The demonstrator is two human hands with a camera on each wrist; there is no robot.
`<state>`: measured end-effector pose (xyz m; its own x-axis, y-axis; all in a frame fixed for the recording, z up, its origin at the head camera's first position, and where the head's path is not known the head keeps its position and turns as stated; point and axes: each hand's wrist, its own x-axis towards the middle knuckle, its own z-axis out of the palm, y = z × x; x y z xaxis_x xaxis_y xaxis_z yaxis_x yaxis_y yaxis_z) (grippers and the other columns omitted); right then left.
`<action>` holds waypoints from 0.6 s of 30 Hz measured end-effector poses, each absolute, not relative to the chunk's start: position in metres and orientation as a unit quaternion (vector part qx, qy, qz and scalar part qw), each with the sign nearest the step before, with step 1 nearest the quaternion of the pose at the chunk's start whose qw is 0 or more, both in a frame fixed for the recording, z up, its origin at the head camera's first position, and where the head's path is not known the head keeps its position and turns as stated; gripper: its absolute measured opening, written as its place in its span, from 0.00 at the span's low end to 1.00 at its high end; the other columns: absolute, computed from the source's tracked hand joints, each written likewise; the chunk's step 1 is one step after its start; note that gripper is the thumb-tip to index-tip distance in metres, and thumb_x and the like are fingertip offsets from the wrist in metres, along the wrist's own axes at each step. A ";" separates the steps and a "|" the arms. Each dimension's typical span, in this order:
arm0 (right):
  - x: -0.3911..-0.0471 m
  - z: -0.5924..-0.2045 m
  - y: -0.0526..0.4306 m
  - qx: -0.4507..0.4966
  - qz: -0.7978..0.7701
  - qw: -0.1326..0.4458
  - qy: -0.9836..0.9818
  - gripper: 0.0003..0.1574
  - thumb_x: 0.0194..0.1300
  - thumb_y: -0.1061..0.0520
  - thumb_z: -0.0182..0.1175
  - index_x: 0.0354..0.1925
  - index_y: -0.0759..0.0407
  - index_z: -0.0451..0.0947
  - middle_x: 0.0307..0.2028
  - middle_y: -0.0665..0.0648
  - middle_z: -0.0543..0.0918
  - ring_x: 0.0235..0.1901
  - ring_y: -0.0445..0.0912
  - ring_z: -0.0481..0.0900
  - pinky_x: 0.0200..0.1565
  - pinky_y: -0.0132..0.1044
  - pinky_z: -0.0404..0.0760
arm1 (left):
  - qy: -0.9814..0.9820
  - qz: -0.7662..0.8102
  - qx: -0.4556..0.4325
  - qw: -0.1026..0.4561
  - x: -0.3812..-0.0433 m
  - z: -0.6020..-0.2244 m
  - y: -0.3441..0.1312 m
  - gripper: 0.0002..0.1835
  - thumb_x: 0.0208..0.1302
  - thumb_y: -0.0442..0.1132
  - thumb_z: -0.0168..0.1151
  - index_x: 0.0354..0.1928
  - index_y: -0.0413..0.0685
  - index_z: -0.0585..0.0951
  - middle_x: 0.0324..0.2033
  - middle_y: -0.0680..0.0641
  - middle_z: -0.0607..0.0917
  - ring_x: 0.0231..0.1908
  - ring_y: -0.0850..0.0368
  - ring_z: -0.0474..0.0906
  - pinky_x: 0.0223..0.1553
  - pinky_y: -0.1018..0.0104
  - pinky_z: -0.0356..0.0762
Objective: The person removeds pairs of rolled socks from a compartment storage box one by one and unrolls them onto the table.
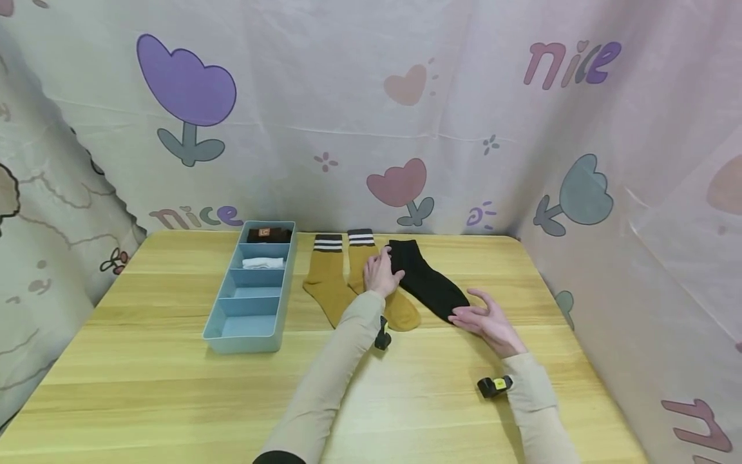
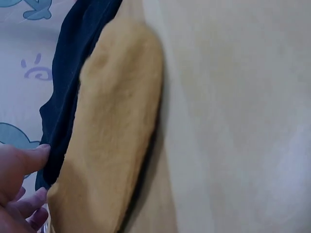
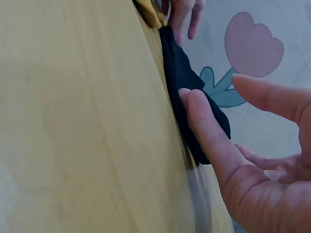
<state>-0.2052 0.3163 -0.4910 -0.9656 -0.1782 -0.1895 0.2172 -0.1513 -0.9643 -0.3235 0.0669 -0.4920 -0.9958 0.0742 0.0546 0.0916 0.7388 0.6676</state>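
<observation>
A black sock [image 1: 430, 278] lies flat and slanted on the table, its cuff toward the back and its toe toward the front right. My left hand [image 1: 380, 273] is at the cuff end, thumb and fingers spread at the sock's edge, above one of two mustard socks [image 1: 328, 270] with striped cuffs. In the left wrist view the thumb [image 2: 35, 158] touches the black fabric. At the toe end, my right hand [image 1: 485, 322] rests its extended fingers on the sock. The right wrist view shows that thumb [image 3: 265, 94] held apart from the fabric.
Left of the socks stands a blue divided box [image 1: 243, 345]. Its rear compartment holds a dark brown folded item [image 1: 268, 234]; a white folded item [image 1: 263, 263] lies in the one before it. A patterned curtain [image 1: 324, 96] hangs behind the wooden table [image 1: 145, 361].
</observation>
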 end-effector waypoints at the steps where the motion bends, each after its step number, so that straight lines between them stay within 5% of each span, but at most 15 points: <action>1: -0.205 -0.492 0.316 0.008 -0.762 0.133 0.634 0.50 0.70 0.72 0.55 0.76 0.64 0.34 0.44 0.59 0.82 0.45 0.50 0.89 0.55 0.41 0.84 | -0.931 -0.362 -0.045 0.011 -0.325 -0.492 0.066 0.36 0.66 0.44 0.67 0.72 0.49 0.63 0.64 0.45 0.80 0.67 0.41 0.67 0.71 0.50 0.60; 5: -0.207 -0.492 0.315 -0.013 -0.753 0.111 0.649 0.46 0.70 0.71 0.55 0.74 0.68 0.41 0.41 0.55 0.85 0.42 0.48 0.89 0.51 0.39 0.86 | -0.926 -0.374 -0.050 0.015 -0.330 -0.494 0.063 0.34 0.66 0.42 0.67 0.71 0.49 0.65 0.64 0.45 0.80 0.66 0.40 0.68 0.70 0.49 0.62; 11: -0.217 -0.486 0.318 0.036 -0.651 0.022 0.758 0.36 0.67 0.67 0.62 0.68 0.74 0.61 0.34 0.45 0.82 0.28 0.39 0.81 0.34 0.31 0.82 | -0.925 -0.374 -0.056 0.031 -0.332 -0.494 0.062 0.31 0.65 0.41 0.68 0.67 0.49 0.69 0.61 0.45 0.83 0.63 0.40 0.71 0.68 0.50 0.64; 18: -0.232 -0.494 0.315 0.057 -0.595 0.053 0.800 0.27 0.62 0.67 0.66 0.57 0.78 0.73 0.30 0.47 0.81 0.22 0.37 0.76 0.27 0.28 0.77 | -0.907 -0.412 -0.077 0.044 -0.330 -0.493 0.064 0.27 0.63 0.33 0.67 0.64 0.47 0.74 0.56 0.40 0.85 0.60 0.39 0.75 0.64 0.49 0.69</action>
<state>-0.2322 0.3153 -0.4943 -0.9878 0.0286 -0.1534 0.1551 0.2850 -0.9459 -0.3304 0.0643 -0.4934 -0.9842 0.1044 0.1429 0.1763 0.6483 0.7407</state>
